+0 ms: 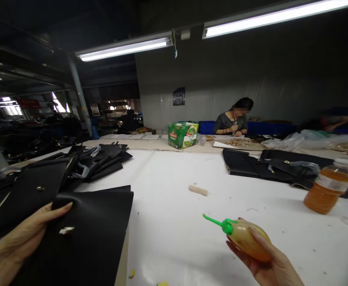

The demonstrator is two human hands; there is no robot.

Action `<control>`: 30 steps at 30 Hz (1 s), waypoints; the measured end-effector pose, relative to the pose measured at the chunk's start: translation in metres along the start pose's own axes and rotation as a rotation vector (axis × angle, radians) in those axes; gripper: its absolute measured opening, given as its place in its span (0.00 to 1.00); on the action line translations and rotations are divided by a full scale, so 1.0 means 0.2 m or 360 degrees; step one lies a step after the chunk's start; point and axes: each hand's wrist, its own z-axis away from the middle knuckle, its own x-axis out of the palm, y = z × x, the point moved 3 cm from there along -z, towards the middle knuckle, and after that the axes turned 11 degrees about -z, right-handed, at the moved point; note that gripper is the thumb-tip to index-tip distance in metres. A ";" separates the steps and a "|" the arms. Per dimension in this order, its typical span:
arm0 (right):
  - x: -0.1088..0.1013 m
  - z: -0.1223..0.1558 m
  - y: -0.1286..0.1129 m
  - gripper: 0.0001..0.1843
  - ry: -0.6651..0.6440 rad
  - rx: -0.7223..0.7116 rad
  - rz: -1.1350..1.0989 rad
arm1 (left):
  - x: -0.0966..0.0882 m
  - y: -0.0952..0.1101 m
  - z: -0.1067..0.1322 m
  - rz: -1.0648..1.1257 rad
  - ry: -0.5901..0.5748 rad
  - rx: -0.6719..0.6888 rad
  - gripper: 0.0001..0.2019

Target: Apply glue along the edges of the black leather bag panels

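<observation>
My left hand grips the edge of a black leather panel at the lower left, thumb on top and the fingers out of sight beneath. A small metal fitting with a whitish bit sits on that panel. In my right hand is a squeeze bottle of amber liquid, its thin green nozzle pointing up and left above the white table. Behind my left hand lies a pile of black leather pieces, some with clear plastic wrapping and metal fittings.
A green carton stands at the table's far side. Beyond it a co-worker sits bent over small pieces. Folded black leather pieces and a large bottle of orange liquid are at right. A beige strip lies mid-table.
</observation>
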 end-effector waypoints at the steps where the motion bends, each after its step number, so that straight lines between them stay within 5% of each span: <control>1: 0.00 0.01 -0.03 0.24 -0.0010 -0.0054 0.0033 | 0.02 0.07 0.02 0.0037 -0.0040 -0.0070 0.10; 4: -0.01 0.03 -0.12 0.26 -0.0029 -0.0223 0.0199 | 0.07 0.24 0.07 0.0201 -0.0055 0.0137 0.14; 7: -0.03 0.05 -0.19 0.32 -0.0068 -0.0420 0.0362 | 0.12 0.28 0.10 0.0387 -0.0092 0.0369 0.15; 11: -0.06 0.08 -0.25 0.32 -0.0101 -0.0528 0.0387 | 0.23 0.18 0.08 0.0540 -0.0163 0.0336 0.11; 17: -0.12 0.10 -0.29 0.30 -0.0051 -0.0527 0.0383 | 0.57 -0.02 0.03 0.0521 -0.0567 0.0153 0.11; 21: -0.12 0.10 -0.26 0.35 -0.0161 -0.0561 0.0686 | 0.74 -0.14 0.01 0.0392 -0.0631 -0.0047 0.08; 30: 0.02 -0.13 -0.06 0.26 -0.0434 -0.0666 0.1140 | 0.78 -0.31 -0.10 0.0269 -0.0781 -0.0292 0.08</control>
